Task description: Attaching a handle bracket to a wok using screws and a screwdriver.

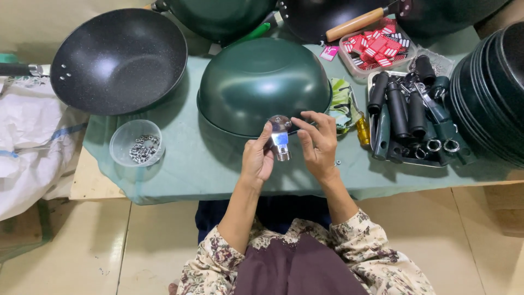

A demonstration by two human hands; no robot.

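head view: both hands, left hand (257, 158) and right hand (319, 143), pinch a shiny metal bracket (280, 137). it looks hard, light, slippery; hold its edges.

We count two hands: the left hand (256, 158) and the right hand (317, 143), with one shiny metal bracket (280, 136) between them. One green wok (262, 82) lies upside down and one black wok (117, 57) lies open. We see one clear cup of nuts (136, 143), one tray of black handles (409, 117) and one tub of red tags (376, 46).
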